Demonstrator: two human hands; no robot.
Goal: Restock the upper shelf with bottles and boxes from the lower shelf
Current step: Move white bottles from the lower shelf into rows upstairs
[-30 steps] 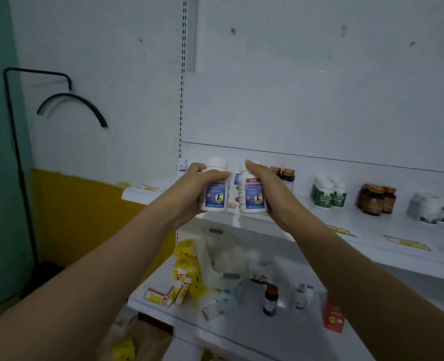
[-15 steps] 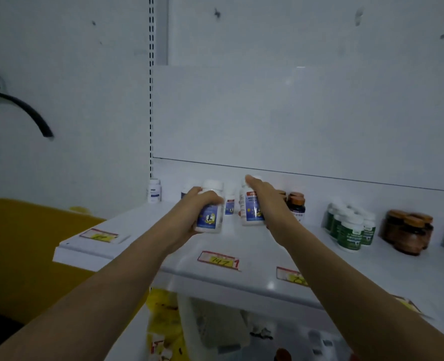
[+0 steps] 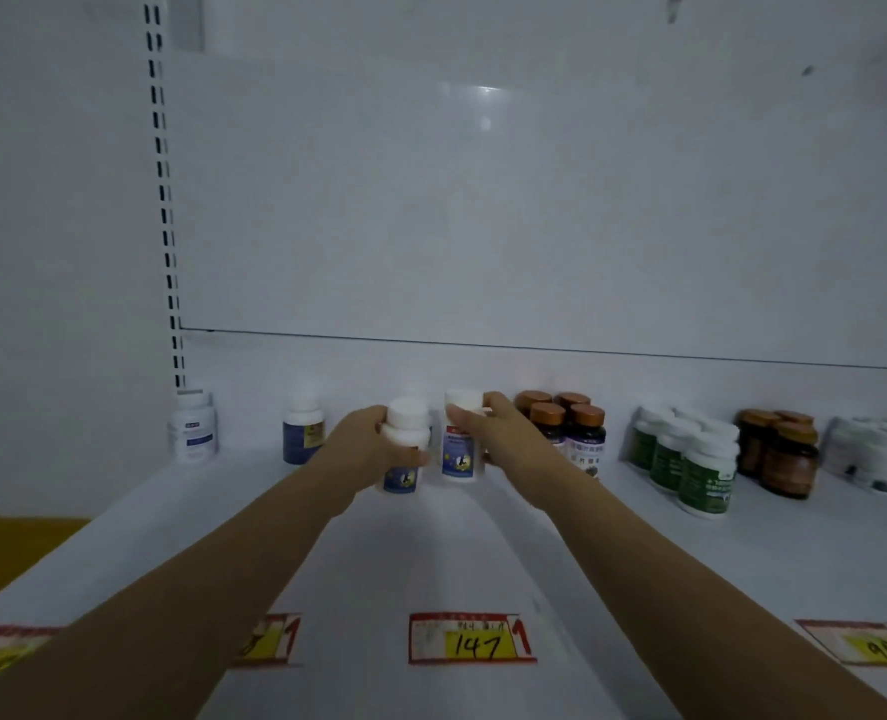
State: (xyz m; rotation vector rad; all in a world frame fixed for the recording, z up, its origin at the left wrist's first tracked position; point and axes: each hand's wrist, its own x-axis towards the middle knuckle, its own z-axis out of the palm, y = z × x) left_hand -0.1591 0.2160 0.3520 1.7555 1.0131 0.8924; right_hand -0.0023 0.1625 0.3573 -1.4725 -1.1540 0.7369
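Both my arms reach over the white upper shelf [image 3: 379,558]. My left hand [image 3: 363,441] grips a white bottle with a blue label [image 3: 405,454], upright and slightly tilted, low over the shelf near the back. My right hand [image 3: 498,428] holds a second white blue-label bottle [image 3: 462,444] just right of the first; its base looks to rest on the shelf. The two bottles stand almost side by side. The lower shelf is out of view.
A white bottle [image 3: 194,426] and a blue-label bottle [image 3: 303,428] stand at the back left. To the right are brown-capped bottles [image 3: 568,428], green-label bottles [image 3: 690,465], amber jars [image 3: 781,452] and white jars [image 3: 870,457]. Price tags [image 3: 470,639] line the front edge.
Both hands carried the two bottles up from in front of the shelf and pushed them toward its back. My view rose, and the lower shelf dropped out of sight.
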